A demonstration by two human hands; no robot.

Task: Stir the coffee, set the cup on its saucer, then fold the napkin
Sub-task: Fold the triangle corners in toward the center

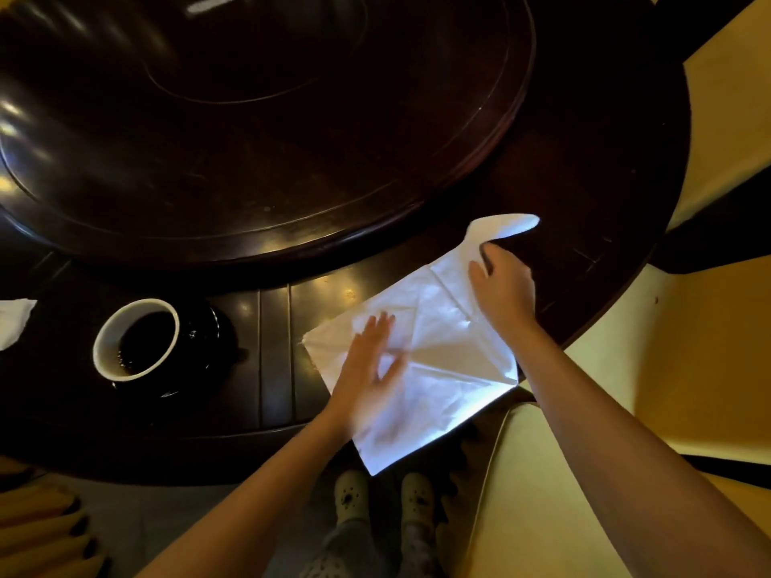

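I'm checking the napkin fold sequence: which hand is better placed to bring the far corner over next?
Right. The right hand already pinches the napkin at its lifted far corner, while the left hand lies flat on the sheet, likely pinning it.

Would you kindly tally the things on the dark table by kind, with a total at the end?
White napkin being folded: 1
White paper at the table's left edge: 1
Coffee cup: 1
Dark saucer: 1
Total: 4

The left hand presses flat on the napkin; the right hand lifts its far corner.
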